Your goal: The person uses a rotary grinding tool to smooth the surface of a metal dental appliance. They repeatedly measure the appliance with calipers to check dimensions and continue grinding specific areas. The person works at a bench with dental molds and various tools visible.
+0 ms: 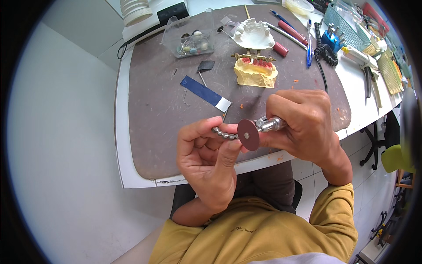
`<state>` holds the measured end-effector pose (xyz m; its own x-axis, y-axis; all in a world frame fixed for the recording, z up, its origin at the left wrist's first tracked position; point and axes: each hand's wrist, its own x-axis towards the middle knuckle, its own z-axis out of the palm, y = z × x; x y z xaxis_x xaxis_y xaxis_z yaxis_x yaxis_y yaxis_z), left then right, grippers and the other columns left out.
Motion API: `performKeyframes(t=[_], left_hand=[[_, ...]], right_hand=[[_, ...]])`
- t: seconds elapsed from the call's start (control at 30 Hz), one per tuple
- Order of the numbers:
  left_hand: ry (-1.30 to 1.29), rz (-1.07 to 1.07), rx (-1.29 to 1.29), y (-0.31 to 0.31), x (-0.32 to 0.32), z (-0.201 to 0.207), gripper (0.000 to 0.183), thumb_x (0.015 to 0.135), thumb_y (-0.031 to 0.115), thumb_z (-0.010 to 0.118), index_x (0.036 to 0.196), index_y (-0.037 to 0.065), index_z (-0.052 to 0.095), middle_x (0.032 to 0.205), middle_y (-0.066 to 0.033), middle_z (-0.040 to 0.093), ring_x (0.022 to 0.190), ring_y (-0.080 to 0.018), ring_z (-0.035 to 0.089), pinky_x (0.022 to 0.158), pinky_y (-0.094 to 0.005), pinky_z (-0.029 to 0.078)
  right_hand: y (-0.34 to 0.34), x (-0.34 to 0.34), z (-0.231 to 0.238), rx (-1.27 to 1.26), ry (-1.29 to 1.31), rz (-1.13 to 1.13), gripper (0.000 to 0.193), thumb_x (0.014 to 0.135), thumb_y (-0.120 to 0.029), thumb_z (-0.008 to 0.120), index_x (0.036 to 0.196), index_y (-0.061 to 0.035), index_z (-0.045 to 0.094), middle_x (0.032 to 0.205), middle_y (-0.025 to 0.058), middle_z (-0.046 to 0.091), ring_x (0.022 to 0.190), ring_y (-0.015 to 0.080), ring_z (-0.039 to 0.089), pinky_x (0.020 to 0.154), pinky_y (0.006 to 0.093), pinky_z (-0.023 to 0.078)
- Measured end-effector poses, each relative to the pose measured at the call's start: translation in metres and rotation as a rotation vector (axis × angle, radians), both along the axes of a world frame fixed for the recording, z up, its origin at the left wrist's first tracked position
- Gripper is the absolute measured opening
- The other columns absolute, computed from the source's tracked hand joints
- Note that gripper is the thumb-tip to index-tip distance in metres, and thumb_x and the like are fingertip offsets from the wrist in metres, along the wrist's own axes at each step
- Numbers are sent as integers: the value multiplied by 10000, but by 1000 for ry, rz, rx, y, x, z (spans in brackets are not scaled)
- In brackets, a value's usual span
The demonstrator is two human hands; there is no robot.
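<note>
One beaded metal arch (225, 133) is pinched by left grip (207, 160), disc handpiece (273, 124) by right grip (303, 121). Light, steady pressure is advised.

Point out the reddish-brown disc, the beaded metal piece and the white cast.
Reddish-brown disc (250, 142), head view: lower half of its flat face.
Beaded metal piece (226, 135), head view: middle of its row.
White cast (253, 36), head view: middle of its surface.

Left fingers (198, 128) pinch; right fingers (283, 110) curl.

Left grip (205, 165) pinches 1 metal framework (225, 134), right grip (302, 123) 1 handpiece (272, 124).
</note>
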<state>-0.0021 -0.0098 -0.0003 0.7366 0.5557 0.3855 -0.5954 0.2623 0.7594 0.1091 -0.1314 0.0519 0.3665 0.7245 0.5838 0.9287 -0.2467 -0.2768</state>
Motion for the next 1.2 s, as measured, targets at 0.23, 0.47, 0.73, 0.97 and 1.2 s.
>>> performKeyframes(t=[0.23,0.47,0.73,0.97,1.2], left_hand=[[-5,2,9,0,0,0,380,838,39,628,1168,8,443,969,-70,600,926,-255,626,889,-389,487],[-7,-12,4,0,0,1,378,837,42,631,1166,11,447,972,-70,597,917,-248,624,888,-391,489],[-14,-3,13,0,1,0,385,832,45,638,1166,8,450,970,-76,594,909,-254,626,861,-382,504],[-28,2,-9,-1,0,0,385,822,37,648,1153,6,455,969,-78,593,901,-261,629,857,-381,505],[0,7,-22,-1,0,1,371,823,23,640,1144,15,454,955,-71,599,907,-254,630,886,-398,496]], right_hand=[[0,0,0,15,-17,-3,459,622,-466,745,602,-79,498,492,6,483,414,174,514,369,298,350],[0,1,-2,12,-9,-5,469,622,-472,743,597,-81,485,486,6,469,406,174,499,369,293,345],[0,1,-1,24,-24,3,482,615,-483,744,590,-84,474,477,4,449,398,171,486,368,293,340],[0,1,-3,34,-18,-2,502,617,-504,733,578,-86,459,472,4,443,391,170,483,364,292,334],[2,1,-4,50,-30,2,504,616,-515,730,583,-82,475,464,6,449,386,170,483,362,291,335]])
